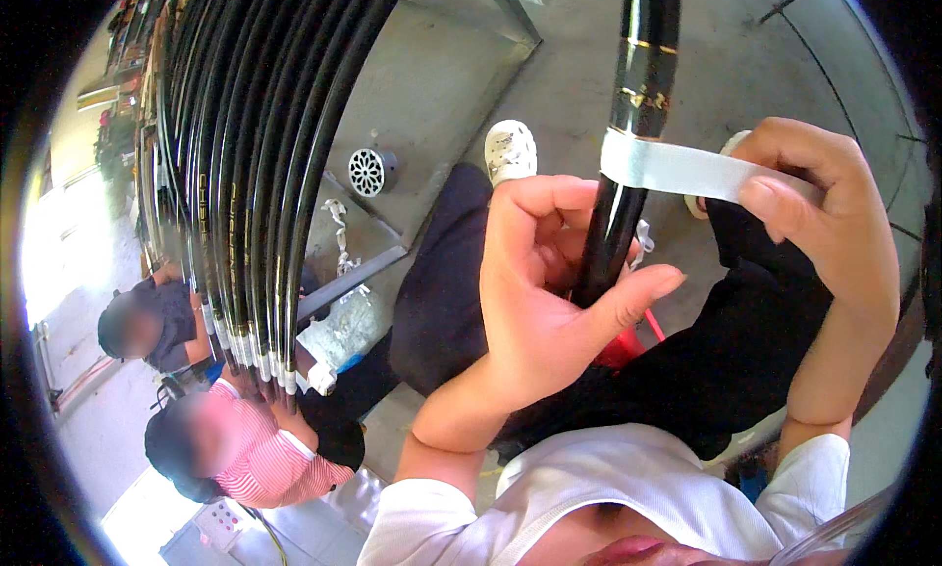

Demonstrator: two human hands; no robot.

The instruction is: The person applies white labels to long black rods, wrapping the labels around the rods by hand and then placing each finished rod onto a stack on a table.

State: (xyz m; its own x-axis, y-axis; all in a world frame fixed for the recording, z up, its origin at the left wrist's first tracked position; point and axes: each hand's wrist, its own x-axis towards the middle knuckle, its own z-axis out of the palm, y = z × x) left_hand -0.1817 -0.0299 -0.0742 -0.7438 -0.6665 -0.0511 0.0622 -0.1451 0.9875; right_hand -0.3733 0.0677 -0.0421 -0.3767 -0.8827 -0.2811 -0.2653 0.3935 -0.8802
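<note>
A glossy black rod [643, 85] with thin gold bands and a gold mark stands tilted before me, running out past the top edge. My left hand [549, 272] is wrapped round its lower part, thumb stretched out along the near side. Just above that hand, a white strip of tape [677, 167] goes round the rod. The strip's loose length is pulled taut to the right, and my right hand [819, 198] pinches it between thumb and fingers. The rod's bottom end is partly hidden by my left palm.
Many similar black rods [257, 174] lean in a row at the left, white at their lower ends. Two people sit near them, one in a striped shirt [270, 448]. A metal frame [358, 272], a round holed spool [373, 172] and a plastic bag [348, 326] are beside my leg.
</note>
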